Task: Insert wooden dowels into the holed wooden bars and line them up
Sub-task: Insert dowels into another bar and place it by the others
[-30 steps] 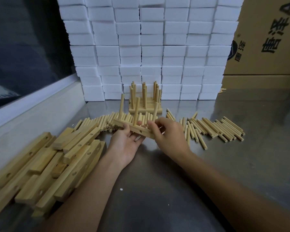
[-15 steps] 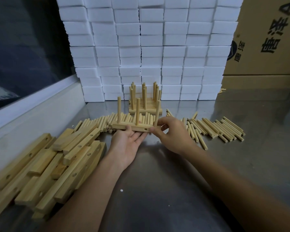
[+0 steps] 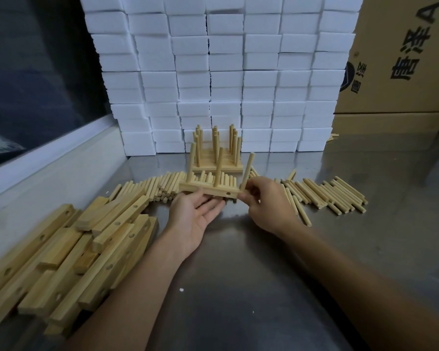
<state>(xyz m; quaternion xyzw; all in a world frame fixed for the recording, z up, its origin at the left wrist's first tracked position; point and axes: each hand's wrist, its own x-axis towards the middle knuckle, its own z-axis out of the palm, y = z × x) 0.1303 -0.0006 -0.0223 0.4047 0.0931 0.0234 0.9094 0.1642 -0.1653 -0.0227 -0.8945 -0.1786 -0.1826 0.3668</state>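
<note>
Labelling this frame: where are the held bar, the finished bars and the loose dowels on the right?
held bar (image 3: 209, 190), head view, front face.
finished bars (image 3: 217, 168), head view, front edge.
loose dowels (image 3: 332, 195), head view, middle of pile.

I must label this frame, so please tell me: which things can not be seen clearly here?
All in the head view:
- Third dowel: its lower end is hidden by the right hand, so seating in the held bar is unclear.
- Finished bars: their count is unclear, because the dowels overlap.
- Bar pile: cut off by the left edge.
- Cardboard box: print cut off at the right edge.
</note>
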